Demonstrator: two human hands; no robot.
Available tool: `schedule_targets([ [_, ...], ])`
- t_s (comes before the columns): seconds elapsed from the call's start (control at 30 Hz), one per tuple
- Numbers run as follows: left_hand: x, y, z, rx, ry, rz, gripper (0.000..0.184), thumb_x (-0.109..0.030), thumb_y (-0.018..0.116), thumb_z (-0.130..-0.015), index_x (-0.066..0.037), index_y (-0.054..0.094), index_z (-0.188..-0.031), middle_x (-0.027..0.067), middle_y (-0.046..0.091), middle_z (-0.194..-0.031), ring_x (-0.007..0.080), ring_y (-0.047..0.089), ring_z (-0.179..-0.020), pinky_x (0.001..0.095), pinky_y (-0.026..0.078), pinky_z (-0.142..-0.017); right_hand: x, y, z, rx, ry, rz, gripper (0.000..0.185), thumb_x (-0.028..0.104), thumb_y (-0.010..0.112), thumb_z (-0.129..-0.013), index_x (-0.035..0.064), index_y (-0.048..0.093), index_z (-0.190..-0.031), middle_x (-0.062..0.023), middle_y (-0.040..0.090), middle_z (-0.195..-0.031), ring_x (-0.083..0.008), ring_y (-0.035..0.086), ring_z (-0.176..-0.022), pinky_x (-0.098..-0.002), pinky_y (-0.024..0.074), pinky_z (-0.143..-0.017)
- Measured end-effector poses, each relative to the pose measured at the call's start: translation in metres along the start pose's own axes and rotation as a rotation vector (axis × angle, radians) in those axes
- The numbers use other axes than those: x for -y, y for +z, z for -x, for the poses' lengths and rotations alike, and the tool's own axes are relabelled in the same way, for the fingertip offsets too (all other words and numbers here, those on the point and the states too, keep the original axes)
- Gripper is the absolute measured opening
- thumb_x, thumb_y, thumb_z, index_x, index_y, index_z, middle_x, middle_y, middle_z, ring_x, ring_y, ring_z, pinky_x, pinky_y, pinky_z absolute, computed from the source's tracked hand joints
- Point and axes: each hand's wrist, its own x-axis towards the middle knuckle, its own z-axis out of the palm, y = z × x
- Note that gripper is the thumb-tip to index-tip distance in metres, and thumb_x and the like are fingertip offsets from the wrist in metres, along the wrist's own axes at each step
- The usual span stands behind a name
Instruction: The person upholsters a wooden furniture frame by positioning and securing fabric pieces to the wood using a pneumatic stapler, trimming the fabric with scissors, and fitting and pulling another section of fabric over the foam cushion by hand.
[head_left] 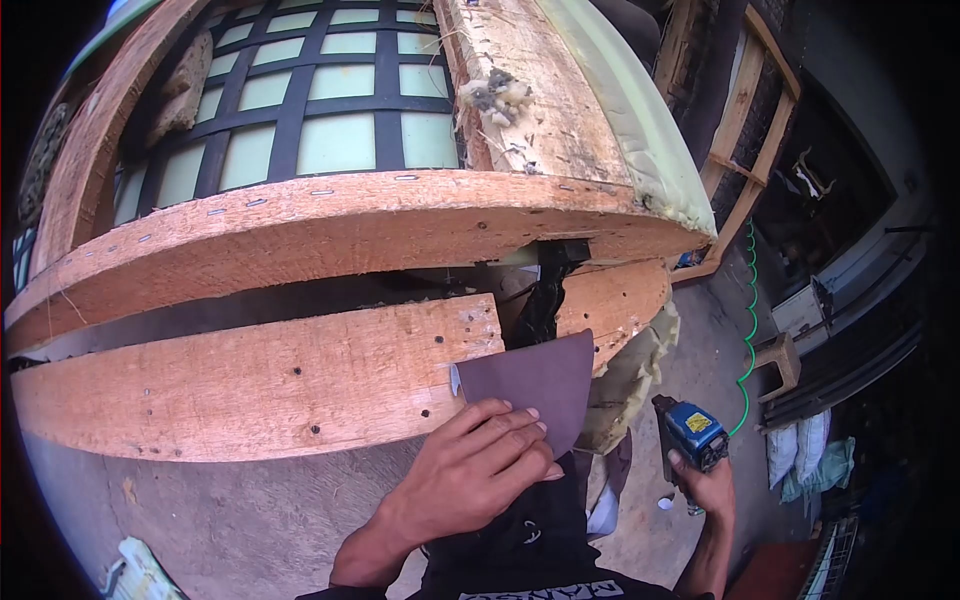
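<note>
My left hand point(475, 470) is closed on a piece of brownish-purple upholstery fabric point(535, 385), its fingers bent over the lower edge. The fabric's upper part lies against a wooden sofa frame point(250, 370), below a gap between two boards. Black material point(545, 300) shows in that gap. Off to the right, my right hand point(708, 485) grips a blue and black staple gun point(694, 428), held apart from the frame. A green coiled air hose point(747, 340) runs up from beside the gun.
Black webbing straps point(290, 105) cross the frame over pale green foam. Pale foam point(610, 80) covers its right side, and a ragged foam edge point(640, 385) hangs below. Another wooden frame point(735, 110) stands behind at right. White sacks point(797, 450) lie on the far right.
</note>
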Motion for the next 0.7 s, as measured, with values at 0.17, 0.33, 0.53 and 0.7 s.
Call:
schedule_targets([
  [0.17, -0.009, 0.012, 0.027, 0.129, -0.055, -0.240, 0.021, -0.024, 0.082, -0.083, -0.008, 0.069, -0.087, 0.0047, 0.076, -0.104, 0.0198, 0.070, -0.112, 0.0417, 0.051, -0.101, -0.123, 0.027, -0.083, 0.025, -0.072, 0.342, 0.049, 0.034, 0.083, -0.080, 0.0041, 0.071, -0.117, -0.0193, 0.077, -0.099, -0.0352, 0.075, -0.097, -0.0461, 0.0557, -0.087],
  [0.33, -0.029, 0.005, 0.011, 0.250, -0.196, -0.313, 0.026, -0.028, 0.078, -0.087, -0.007, 0.064, -0.092, 0.0057, 0.074, -0.108, 0.0220, 0.069, -0.114, 0.0413, 0.048, -0.102, -0.196, 0.095, -0.153, 0.251, -0.043, 0.535, 0.057, 0.045, 0.077, -0.082, 0.0075, 0.070, -0.124, -0.0238, 0.073, -0.117, -0.0401, 0.068, -0.114, -0.0501, 0.0534, -0.099],
  [0.53, -0.072, 0.042, -0.027, 0.270, -0.167, -0.581, 0.056, -0.025, 0.073, -0.089, -0.013, 0.057, -0.141, 0.0078, 0.053, -0.151, 0.0277, 0.043, -0.147, 0.0558, 0.028, -0.121, -0.270, 0.165, -0.214, 0.433, -0.003, 0.832, 0.057, 0.043, 0.071, -0.084, 0.0097, 0.069, -0.131, -0.0224, 0.069, -0.128, -0.0380, 0.066, -0.121, -0.0465, 0.0510, -0.107],
  [0.7, -0.034, 0.073, -0.022, 0.353, -0.125, -0.874, 0.063, -0.015, 0.060, -0.091, -0.011, 0.047, -0.153, 0.0099, 0.042, -0.162, 0.0299, 0.034, -0.153, 0.0621, 0.017, -0.125, -0.274, 0.171, -0.221, 0.522, -0.016, 0.866, 0.059, 0.041, 0.071, -0.084, 0.0078, 0.067, -0.133, -0.0211, 0.064, -0.138, -0.0343, 0.063, -0.128, -0.0446, 0.0482, -0.111],
])
